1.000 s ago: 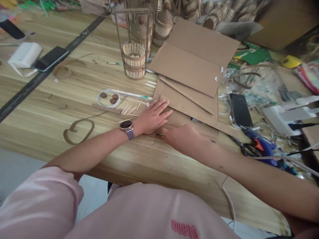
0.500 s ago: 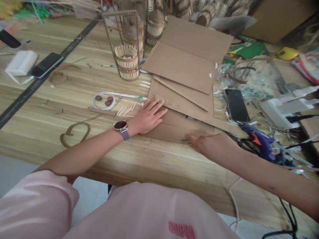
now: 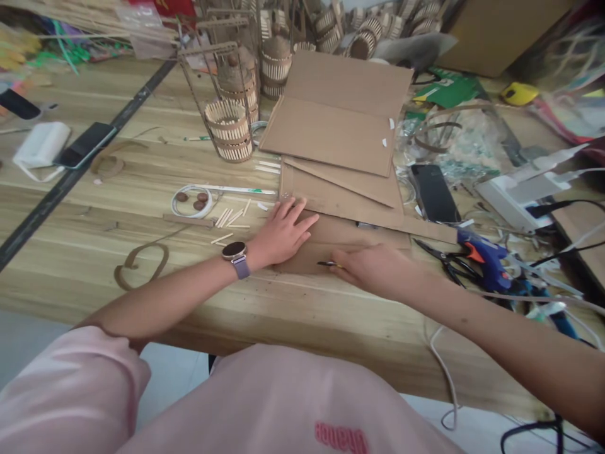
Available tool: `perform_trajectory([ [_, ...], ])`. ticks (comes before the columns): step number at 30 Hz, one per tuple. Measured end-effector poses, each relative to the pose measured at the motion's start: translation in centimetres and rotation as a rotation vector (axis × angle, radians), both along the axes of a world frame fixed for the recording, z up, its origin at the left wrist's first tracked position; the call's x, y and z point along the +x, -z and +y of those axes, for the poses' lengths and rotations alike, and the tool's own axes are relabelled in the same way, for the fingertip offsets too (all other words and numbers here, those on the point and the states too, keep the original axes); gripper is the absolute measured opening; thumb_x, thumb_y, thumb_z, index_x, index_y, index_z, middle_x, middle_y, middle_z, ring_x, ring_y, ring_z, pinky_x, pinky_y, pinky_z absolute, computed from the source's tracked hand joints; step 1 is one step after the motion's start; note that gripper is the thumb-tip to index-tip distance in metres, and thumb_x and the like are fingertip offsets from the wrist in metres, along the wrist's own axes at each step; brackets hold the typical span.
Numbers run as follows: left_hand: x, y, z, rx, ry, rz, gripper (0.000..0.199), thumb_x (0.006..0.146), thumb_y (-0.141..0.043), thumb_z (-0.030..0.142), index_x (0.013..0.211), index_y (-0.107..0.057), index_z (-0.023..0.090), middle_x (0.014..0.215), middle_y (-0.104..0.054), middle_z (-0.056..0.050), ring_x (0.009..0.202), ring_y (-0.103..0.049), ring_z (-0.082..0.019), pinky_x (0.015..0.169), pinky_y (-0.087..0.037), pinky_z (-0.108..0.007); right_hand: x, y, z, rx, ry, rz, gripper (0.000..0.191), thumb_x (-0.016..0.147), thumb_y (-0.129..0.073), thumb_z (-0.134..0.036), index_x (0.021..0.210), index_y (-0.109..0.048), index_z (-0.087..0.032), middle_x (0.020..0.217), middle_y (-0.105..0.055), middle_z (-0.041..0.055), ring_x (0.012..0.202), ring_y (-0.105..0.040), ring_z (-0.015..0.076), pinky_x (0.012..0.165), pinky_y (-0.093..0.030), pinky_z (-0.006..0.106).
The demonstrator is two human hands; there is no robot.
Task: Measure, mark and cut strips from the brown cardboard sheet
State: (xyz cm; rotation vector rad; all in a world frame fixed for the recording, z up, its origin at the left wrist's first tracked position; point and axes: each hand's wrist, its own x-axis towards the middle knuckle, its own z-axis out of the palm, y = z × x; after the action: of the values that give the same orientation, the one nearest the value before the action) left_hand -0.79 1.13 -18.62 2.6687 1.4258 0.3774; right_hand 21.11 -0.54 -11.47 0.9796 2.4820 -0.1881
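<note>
My left hand [image 3: 282, 234] lies with fingers spread on the left end of a brown cardboard piece [image 3: 340, 228], a watch on its wrist. My right hand [image 3: 366, 268] is closed around a craft knife [image 3: 327, 263]; its dark blade points left over the near part of the cardboard. Most of the handle is hidden in the fingers. Beyond both hands are a long cardboard strip [image 3: 420, 227] and larger cardboard sheets [image 3: 340, 132]. Short wooden sticks [image 3: 231, 216] lie left of my left hand, beside a white tape ring [image 3: 176, 207] with brown beads [image 3: 199, 203] inside it.
A small stick basket with a tall frame [image 3: 229, 131] stands at the back left, with several more behind it. To the right are a phone [image 3: 435, 194], black scissors [image 3: 454, 265], a blue glue gun [image 3: 491, 261] and a white power strip [image 3: 513, 198] with cables.
My right hand has moved left along the cardboard, closer to my left hand, and the knife blade now shows. My left hand remains spread on the cardboard. The camera view has shifted slightly.
</note>
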Motion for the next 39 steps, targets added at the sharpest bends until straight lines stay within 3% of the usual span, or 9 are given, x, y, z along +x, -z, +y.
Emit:
perform_trajectory([
  [6, -0.6, -0.2, 0.4, 0.093, 0.077, 0.071, 0.044, 0.101, -0.044, 0.033, 0.141, -0.052, 0.016, 0.153, -0.039, -0.022, 0.138, -0.039, -0.036, 0.115, -0.027, -0.057, -4.6, 1.0, -0.5, 0.057, -0.135, 0.018, 0.032, 0.102, -0.037, -0.030, 0.104, -0.064, -0.013, 0.076, -0.073, 0.0106, 0.068, -0.068, 0.0215, 0.047, -0.025, 0.026],
  [10, -0.4, 0.1, 0.6, 0.086, 0.118, 0.083, 0.046, 0.101, -0.046, 0.030, 0.142, -0.050, 0.010, 0.155, -0.036, -0.023, 0.144, -0.033, -0.034, 0.119, -0.021, -0.051, -5.1, 1.5, -0.5, 0.118, -0.216, 0.036, 0.030, 0.101, -0.038, -0.021, 0.112, -0.062, -0.008, 0.082, -0.073, 0.0132, 0.069, -0.068, 0.0217, 0.046, -0.025, 0.027],
  [15, -0.3, 0.5, 0.9, 0.067, 0.163, 0.052, 0.048, 0.101, -0.046, 0.031, 0.143, -0.047, 0.007, 0.157, -0.031, -0.024, 0.147, -0.027, -0.033, 0.119, -0.024, -0.050, -5.3, 1.3, -0.5, 0.143, -0.269, -0.015, 0.031, 0.100, -0.037, -0.020, 0.114, -0.061, -0.005, 0.078, -0.071, 0.0132, 0.067, -0.067, 0.0216, 0.045, -0.026, 0.028],
  [25, -0.4, 0.5, 1.0, 0.045, 0.161, 0.024, 0.047, 0.101, -0.045, 0.031, 0.143, -0.047, 0.009, 0.157, -0.032, -0.023, 0.147, -0.028, -0.032, 0.119, -0.025, -0.050, -6.4, 0.2, -0.5, 0.081, -0.238, -0.118, 0.035, 0.095, -0.037, -0.008, 0.124, -0.056, -0.003, 0.089, -0.072, 0.0166, 0.073, -0.070, 0.0246, 0.047, -0.036, 0.028],
  [31, -0.4, 0.5, 0.9, 0.037, 0.164, 0.036, 0.049, 0.101, -0.045, 0.031, 0.145, -0.045, 0.009, 0.157, -0.030, -0.023, 0.147, -0.028, -0.032, 0.120, -0.022, -0.048, -7.6, -1.3, -1.4, 0.048, -0.178, -0.179, 0.036, 0.083, -0.048, 0.002, 0.116, -0.061, -0.006, 0.091, -0.072, 0.0174, 0.074, -0.071, 0.0239, 0.050, -0.044, 0.026],
  [39, -0.3, 0.6, 1.0, 0.036, 0.169, 0.038, 0.051, 0.101, -0.046, 0.036, 0.146, -0.044, 0.011, 0.158, -0.030, -0.021, 0.147, -0.028, -0.033, 0.119, -0.022, -0.050, -8.5, -1.1, -1.9, 0.055, -0.119, -0.179, 0.036, 0.083, -0.059, -0.005, 0.119, -0.060, -0.005, 0.101, -0.072, 0.0252, 0.081, -0.073, 0.0270, 0.058, -0.052, 0.028],
])
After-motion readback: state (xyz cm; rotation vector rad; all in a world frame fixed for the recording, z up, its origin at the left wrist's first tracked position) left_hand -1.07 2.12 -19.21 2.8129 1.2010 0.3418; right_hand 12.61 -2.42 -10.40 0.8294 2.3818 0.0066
